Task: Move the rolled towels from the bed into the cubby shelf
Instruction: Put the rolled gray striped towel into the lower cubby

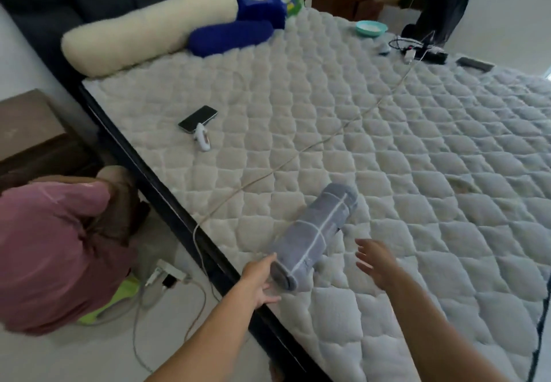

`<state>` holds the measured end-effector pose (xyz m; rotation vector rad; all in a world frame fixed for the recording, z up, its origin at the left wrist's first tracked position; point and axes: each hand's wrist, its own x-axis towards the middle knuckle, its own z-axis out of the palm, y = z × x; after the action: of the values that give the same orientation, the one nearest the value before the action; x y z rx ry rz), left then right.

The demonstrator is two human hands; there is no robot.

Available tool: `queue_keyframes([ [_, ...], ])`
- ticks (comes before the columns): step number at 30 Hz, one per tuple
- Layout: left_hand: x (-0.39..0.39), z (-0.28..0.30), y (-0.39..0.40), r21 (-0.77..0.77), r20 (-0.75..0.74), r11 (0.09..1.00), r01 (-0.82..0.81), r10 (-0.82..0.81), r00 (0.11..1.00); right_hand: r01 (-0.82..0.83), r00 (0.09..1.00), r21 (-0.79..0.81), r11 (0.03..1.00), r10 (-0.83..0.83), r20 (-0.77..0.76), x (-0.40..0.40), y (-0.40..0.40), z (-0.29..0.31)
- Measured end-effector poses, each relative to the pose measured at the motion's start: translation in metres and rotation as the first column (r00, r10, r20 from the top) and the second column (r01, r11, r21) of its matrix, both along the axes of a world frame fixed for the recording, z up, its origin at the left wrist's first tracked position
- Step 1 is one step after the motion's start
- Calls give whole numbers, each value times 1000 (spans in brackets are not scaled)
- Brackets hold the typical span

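The bed (387,143) carries a bare quilted mattress, and the grey rolled towel (316,235) with white stripes lies on it near its front edge. Well beyond the towel, toward the headboard, lie a cream bolster (143,29) and 2 blue cushions (232,37), the bolster touching one of them. Between the towel and the bolster, a dark phone (198,118) lies flat with a small white gadget (202,138) touching its near corner. A thin cable (313,143) crosses the mattress just beyond the towel. Far beyond the towel, at the opposite edge, sit a teal bowl (371,28) and a tangle of chargers (417,49).
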<state>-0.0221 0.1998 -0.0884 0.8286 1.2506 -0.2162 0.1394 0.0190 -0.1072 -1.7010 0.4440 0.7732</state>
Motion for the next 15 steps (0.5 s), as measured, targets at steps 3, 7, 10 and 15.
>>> queue_keyframes([
  [3,15,-6,1,-17,-34,999,-30,30,999,-110,991,-65,992,114,70,53,29,0],
  [7,30,-14,5,-35,-84,999,-40,37,996,-249,956,-206,946,275,105,103,59,-5],
  [10,35,-22,5,-59,-140,998,-24,15,990,-306,929,-264,915,348,128,131,73,-16],
  [15,38,-24,0,-99,-187,995,0,-18,982,-387,891,-302,871,438,120,141,80,-37],
])
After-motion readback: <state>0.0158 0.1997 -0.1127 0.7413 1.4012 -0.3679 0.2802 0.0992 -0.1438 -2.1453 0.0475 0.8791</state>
